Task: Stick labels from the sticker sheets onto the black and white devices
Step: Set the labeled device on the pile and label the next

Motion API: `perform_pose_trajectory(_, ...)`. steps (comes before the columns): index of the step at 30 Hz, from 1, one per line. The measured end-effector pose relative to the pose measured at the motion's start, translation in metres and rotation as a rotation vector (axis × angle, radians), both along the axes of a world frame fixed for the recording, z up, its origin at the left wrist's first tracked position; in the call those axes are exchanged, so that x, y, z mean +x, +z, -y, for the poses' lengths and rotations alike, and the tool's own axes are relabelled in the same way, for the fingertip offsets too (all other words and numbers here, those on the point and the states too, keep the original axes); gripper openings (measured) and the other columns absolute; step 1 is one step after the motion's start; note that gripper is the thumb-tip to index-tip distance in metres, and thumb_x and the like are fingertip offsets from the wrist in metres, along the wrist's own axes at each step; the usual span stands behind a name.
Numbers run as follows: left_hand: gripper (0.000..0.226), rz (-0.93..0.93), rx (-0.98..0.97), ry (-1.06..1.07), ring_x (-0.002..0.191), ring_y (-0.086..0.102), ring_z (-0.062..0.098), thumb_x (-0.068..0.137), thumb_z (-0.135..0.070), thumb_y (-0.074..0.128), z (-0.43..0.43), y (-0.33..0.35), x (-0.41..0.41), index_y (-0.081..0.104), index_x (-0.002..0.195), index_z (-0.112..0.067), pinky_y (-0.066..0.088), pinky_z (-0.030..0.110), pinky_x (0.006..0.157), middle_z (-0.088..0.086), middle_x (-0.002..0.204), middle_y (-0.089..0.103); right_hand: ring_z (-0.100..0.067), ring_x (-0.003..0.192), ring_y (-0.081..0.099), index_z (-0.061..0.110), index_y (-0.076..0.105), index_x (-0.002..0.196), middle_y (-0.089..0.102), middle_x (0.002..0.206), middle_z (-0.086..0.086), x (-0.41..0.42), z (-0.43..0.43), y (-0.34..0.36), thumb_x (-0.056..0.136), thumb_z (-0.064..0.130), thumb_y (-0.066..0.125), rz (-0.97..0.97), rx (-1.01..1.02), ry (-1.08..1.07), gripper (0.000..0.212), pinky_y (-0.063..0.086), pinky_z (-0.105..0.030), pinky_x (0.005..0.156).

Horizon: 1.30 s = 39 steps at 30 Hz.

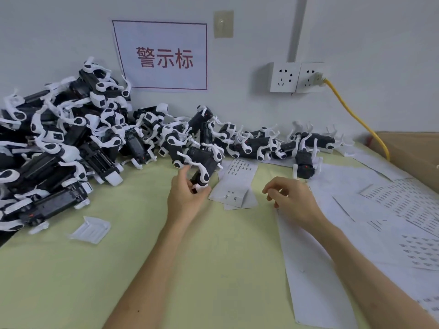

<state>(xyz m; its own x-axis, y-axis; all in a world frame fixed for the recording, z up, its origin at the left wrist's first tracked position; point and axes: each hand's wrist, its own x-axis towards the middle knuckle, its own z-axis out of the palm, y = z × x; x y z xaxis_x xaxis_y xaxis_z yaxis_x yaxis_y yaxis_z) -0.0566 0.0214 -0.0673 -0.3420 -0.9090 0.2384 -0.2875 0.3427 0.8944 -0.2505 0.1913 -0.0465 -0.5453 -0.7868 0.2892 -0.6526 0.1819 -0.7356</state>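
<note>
Head view: black and white device (203, 176) clamped in left grip (185, 195), above tabletop (166, 257), beside sticker sheet (237, 181). Right grip (292, 200) loosely curled; pinching a label or not, cannot tell. Probably light, rigid plastic; thin legs fragile; hold by body.

We face a plain, pale grey-white wall (380, 32) that fills the upper half of our view, evenly lit with no hard shadows. At 12 o'clock a white paper sign (164, 74) is stuck to it, with a thin red border and three red Chinese characters. Just toward 1 o'clock from the sign sits a small beige wall plate (223, 24) with a hook. At 1 o'clock a grey conduit (298, 27) runs down to a pair of white sockets (297, 77). A yellow cable (356, 117) is plugged into the right one and drops toward 3 o'clock, to the edge of a brown cardboard box (408, 150). From 9 to 6 o'clock a pale yellow-green tabletop (166, 257) spreads below us.
</note>
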Motion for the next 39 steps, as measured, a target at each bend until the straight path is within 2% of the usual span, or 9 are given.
perform_pose_trajectory(6, 0.034, 0.03, -0.095, 0.009, 0.082, 0.062, 0.006, 0.085, -0.017, 0.072, -0.004, 0.001, 0.002, 0.066, 0.111, -0.038, 0.045, 0.028, 0.08, -0.004, 0.114, 0.049, -0.007, 0.059, 0.062, 0.031, 0.07, 0.08, 0.071, 0.074, 0.005, 0.005, 0.001, -0.001, 0.093, 0.008, 0.059, -0.016, 0.035, 0.022, 0.028, 0.052, -0.033, 0.066)
perform_pose_trajectory(14, 0.03, 0.067, -0.213, 0.023, 0.083, 0.063, 0.031, 0.094, -0.016, 0.065, -0.006, -0.003, -0.001, 0.066, 0.124, -0.017, 0.053, 0.044, 0.078, 0.007, 0.084, 0.07, -0.017, 0.062, 0.063, 0.03, 0.07, 0.081, 0.07, 0.081, 0.013, 0.011, 0.002, -0.003, 0.093, 0.009, 0.06, -0.047, 0.048, 0.044, 0.026, 0.049, -0.028, 0.066)
perform_pose_trajectory(18, 0.009, -0.082, -0.078, 0.077, 0.068, 0.06, 0.006, 0.095, -0.026, 0.066, -0.003, -0.002, 0.0, 0.065, 0.102, -0.031, 0.043, 0.012, 0.059, -0.008, 0.073, 0.064, -0.021, 0.065, 0.061, 0.031, 0.069, 0.079, 0.068, 0.083, 0.021, 0.009, 0.003, -0.005, 0.093, 0.008, 0.06, -0.051, 0.013, 0.052, 0.028, 0.046, -0.024, 0.064)
perform_pose_trajectory(21, 0.004, -0.238, -0.011, 0.195, 0.073, 0.06, -0.009, 0.094, -0.031, 0.068, 0.001, -0.002, 0.001, 0.065, 0.097, -0.032, 0.041, 0.006, 0.06, -0.011, 0.079, 0.065, -0.014, 0.068, 0.061, 0.034, 0.069, 0.077, 0.066, 0.086, 0.023, 0.009, 0.004, -0.005, 0.092, 0.007, 0.062, -0.06, -0.022, 0.052, 0.031, 0.043, -0.016, 0.062)
perform_pose_trajectory(24, 0.02, -0.352, 0.034, 0.258, 0.073, 0.07, 0.013, 0.097, -0.037, 0.065, 0.005, -0.002, 0.0, 0.066, 0.087, -0.02, 0.054, 0.029, 0.069, -0.008, 0.071, 0.067, -0.01, 0.072, 0.062, 0.036, 0.068, 0.077, 0.067, 0.089, 0.016, 0.006, 0.004, -0.005, 0.091, 0.006, 0.063, -0.043, -0.059, 0.054, 0.034, 0.041, -0.018, 0.064)
perform_pose_trajectory(29, 0.036, -0.536, 0.157, 0.168, 0.065, 0.074, 0.022, 0.103, -0.043, 0.057, 0.0, 0.007, 0.0, 0.067, 0.083, -0.014, 0.061, 0.035, 0.069, 0.003, 0.069, 0.072, -0.001, 0.094, 0.059, 0.04, 0.063, 0.105, 0.062, 0.114, 0.015, 0.011, 0.003, -0.004, 0.091, 0.024, 0.068, -0.107, -0.176, 0.091, 0.023, 0.042, -0.016, 0.071)
perform_pose_trajectory(32, 0.045, -0.498, 0.154, 0.031, 0.055, 0.072, 0.03, 0.106, -0.045, 0.05, -0.01, 0.01, -0.003, 0.073, 0.083, -0.014, 0.061, 0.033, 0.055, 0.012, 0.066, 0.073, -0.002, 0.123, 0.05, 0.035, 0.044, 0.143, 0.048, 0.14, 0.014, 0.018, 0.002, -0.003, 0.078, 0.053, 0.073, -0.192, -0.246, 0.113, 0.074, 0.044, -0.022, 0.093)
perform_pose_trajectory(35, 0.055, -0.36, 0.105, -0.089, 0.046, 0.067, 0.028, 0.102, -0.052, 0.051, -0.025, 0.009, -0.007, 0.073, 0.078, -0.007, 0.056, 0.031, 0.046, 0.014, 0.057, 0.069, -0.009, 0.144, 0.034, 0.029, 0.026, 0.158, 0.031, 0.157, 0.015, 0.02, 0.005, -0.004, 0.074, 0.047, 0.084, -0.294, -0.187, 0.195, 0.103, 0.029, -0.023, 0.114)
perform_pose_trajectory(39, 0.064, -0.259, 0.056, -0.171, 0.04, 0.058, 0.022, 0.097, -0.059, 0.048, -0.038, 0.008, -0.011, 0.066, 0.073, -0.003, 0.045, 0.025, 0.04, 0.013, 0.053, 0.065, 0.004, 0.112, 0.053, 0.026, 0.053, 0.14, 0.052, 0.125, 0.019, 0.016, 0.007, -0.008, 0.08, 0.028, 0.084, -0.251, -0.13, 0.315, 0.068, 0.036, -0.007, 0.092)
